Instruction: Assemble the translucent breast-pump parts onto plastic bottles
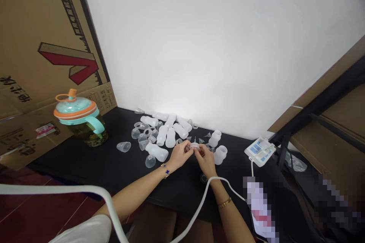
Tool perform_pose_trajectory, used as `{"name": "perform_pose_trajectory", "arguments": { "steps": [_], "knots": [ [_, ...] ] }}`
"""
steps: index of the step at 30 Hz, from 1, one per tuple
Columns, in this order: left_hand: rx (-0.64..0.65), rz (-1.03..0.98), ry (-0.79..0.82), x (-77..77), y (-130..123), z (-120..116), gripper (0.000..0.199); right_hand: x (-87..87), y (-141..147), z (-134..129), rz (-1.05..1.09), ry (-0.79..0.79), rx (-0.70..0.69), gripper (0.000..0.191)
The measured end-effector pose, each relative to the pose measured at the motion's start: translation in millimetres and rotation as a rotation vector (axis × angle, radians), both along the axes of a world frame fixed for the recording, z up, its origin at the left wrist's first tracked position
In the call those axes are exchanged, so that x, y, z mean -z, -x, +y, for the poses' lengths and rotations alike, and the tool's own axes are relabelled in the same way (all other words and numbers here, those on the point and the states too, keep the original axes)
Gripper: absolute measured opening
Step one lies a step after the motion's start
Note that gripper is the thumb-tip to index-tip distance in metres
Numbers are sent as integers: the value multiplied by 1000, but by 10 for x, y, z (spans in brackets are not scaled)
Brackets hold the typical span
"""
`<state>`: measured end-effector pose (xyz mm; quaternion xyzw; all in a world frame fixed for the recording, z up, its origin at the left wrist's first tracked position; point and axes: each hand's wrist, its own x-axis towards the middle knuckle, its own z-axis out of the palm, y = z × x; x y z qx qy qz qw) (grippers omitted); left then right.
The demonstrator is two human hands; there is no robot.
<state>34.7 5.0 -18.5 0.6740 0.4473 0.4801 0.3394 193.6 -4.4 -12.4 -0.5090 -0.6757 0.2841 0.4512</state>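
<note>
A small translucent plastic collar (pixel 194 145) sits between our two hands, near the middle of the frame, just above the black bench (pixel 85 163). Our left hand (pixel 180 155) and right hand (pixel 205 159) meet around it, and the fingers (pixel 188 145) of both are closed on it in a light fingertip pinch; neither hand has let go. A thin pointed clear piece (pixel 195 139) seems to stand on top of it, but at this size we cannot tell whether the two are joined.

For fine work like this, we do best to keep the pinch at the fingertips, so that the soft plastic does not distort and the rim stays in sight. Holding it low over the bench, as we are, also means a slip would not send it far. The white tube (pixel 219 179) runs just past our right wrist, so we want to keep it from dragging on that forearm.

Around our hands lie a loose heap of frosted plastic bottles (pixel 170 137), clear funnel cups (pixel 123 146) towards the left, and a wider frosted jar (pixel 220 155) to the right. A white control unit (pixel 260 152) sits at the right end of the bench, and a teal-and-orange lidded jug (pixel 76 117) stands at the left.
</note>
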Motion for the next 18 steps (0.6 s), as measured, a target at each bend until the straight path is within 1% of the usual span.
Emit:
{"name": "perform_pose_trajectory", "arguments": {
  "steps": [11, 18],
  "knots": [
    [-18, 81, 1, 14, -1, 3, 15, 28, 0, 5, -12, -33, 11, 26],
    [-24, 106, -10, 28, -11, -1, 15, 13, 6, -5, -2, -44, 18, 27]
  ]
}}
